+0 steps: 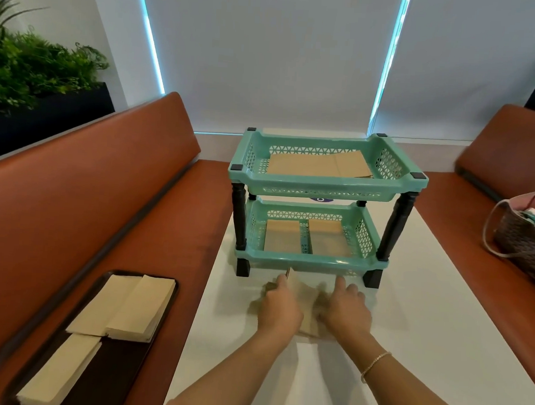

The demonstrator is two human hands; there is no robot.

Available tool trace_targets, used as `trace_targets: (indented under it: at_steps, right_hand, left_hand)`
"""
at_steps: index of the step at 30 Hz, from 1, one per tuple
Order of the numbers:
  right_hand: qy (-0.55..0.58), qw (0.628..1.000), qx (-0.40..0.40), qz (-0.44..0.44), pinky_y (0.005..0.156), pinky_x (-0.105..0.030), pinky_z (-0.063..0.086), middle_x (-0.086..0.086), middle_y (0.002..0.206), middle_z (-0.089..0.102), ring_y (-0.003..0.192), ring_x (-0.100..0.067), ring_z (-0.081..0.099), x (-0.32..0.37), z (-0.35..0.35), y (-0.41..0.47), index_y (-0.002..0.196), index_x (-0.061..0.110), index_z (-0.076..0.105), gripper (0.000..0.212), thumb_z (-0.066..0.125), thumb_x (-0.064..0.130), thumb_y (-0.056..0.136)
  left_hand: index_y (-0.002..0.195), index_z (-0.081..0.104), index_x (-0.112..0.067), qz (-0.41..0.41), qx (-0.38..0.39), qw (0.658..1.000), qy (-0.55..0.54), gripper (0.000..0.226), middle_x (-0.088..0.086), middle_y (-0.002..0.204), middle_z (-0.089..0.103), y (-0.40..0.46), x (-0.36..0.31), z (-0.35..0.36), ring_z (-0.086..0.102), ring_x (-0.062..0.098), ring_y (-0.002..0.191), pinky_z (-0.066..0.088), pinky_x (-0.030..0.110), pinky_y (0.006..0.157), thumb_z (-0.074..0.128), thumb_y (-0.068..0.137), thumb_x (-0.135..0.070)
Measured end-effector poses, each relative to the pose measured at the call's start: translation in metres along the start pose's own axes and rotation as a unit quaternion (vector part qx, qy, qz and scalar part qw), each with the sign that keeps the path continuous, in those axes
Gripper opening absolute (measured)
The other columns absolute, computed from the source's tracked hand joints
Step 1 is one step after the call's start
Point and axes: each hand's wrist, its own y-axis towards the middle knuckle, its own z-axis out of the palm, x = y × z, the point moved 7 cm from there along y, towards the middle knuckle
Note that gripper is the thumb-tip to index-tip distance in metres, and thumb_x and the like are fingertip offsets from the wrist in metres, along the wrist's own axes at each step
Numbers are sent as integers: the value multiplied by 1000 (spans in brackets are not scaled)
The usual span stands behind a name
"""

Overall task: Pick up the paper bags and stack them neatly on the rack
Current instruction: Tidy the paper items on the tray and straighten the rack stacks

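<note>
A teal two-tier rack (320,190) with black legs stands on the white table. Its top shelf holds flat brown paper bags (318,164); its bottom shelf holds two side-by-side bag piles (308,237). Just in front of the rack, both my hands hold a small stack of brown paper bags (308,311) on the table. My left hand (280,306) grips the stack's left side, and my right hand (346,307) holds its right side with fingers pointing toward the rack. More bags (125,306) lie in piles on a dark tray (118,365) on the left bench.
Orange-brown benches (88,197) flank the white table (408,336). A woven basket (524,236) with cloth sits on the right bench. Plants in a dark planter (33,72) stand behind the left bench. Window blinds close off the back.
</note>
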Motion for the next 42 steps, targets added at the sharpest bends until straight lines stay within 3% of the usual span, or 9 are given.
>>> trace_targets:
  at_steps: [4,7,14,20,23,27,32,38,42]
  right_hand:
    - [-2,983,-78,-166,94,-34,44,-10,139,36,124,-28,36,42,-53,0,146,22,16,76,57,10,84]
    - [-80,954,-67,-281,108,-35,31,-6,149,27,132,-28,25,70,-86,0,147,27,21,78,56,8,80]
    - [-122,934,-33,-335,99,-30,36,1,126,54,118,-23,38,92,-111,14,121,21,56,38,57,20,82]
    - [93,952,132,-259,65,-22,41,2,82,56,75,-12,50,80,-114,33,80,20,54,17,68,11,77]
    - [277,925,190,-179,63,-24,45,-2,78,59,71,-15,55,60,-114,49,82,15,55,13,66,7,84]
    - [449,879,151,-53,59,-30,47,-9,78,57,67,-20,54,36,-110,79,96,5,53,10,59,6,89]
    - [370,927,53,-30,75,-33,46,-5,82,60,82,-22,55,29,-110,112,77,14,55,14,67,8,81]
    - [115,986,71,-98,94,-28,41,-5,123,54,114,-23,51,42,-106,128,127,17,50,47,63,19,82]
    - [41,989,87,-114,87,-25,42,-8,112,58,100,-20,52,52,-99,137,105,13,57,26,57,24,82]
  left_hand:
    - [139,34,-28,12,22,995,-99,53,8,128,53,2,-20,-19,53,26,112,48,32,85,52,91,-17]
    - [136,42,-28,40,44,990,-127,47,5,128,55,7,-39,-36,53,25,113,47,31,87,53,91,-25]
    - [98,65,-21,65,68,990,-108,18,1,92,61,18,-55,-60,55,19,84,46,26,70,60,81,-20]
    - [96,63,-20,38,105,972,-207,20,-6,79,57,34,-49,-55,53,9,71,41,18,56,68,77,-19]
    - [113,61,-10,5,172,937,-304,38,2,100,68,39,-41,-44,62,15,84,52,26,73,72,77,-14]
    - [123,55,-10,-3,206,949,-239,46,6,119,63,49,-37,-34,61,22,101,50,34,90,71,81,-19]
    - [133,48,-21,41,139,984,-103,48,6,123,57,79,-54,-44,56,25,110,50,33,90,55,88,-6]
    - [134,43,-21,41,181,982,25,46,7,125,52,106,-67,-42,52,27,112,47,34,88,51,90,-8]
    - [117,55,-19,35,160,986,-15,37,3,116,57,121,-68,-40,54,22,103,47,27,77,60,82,-11]
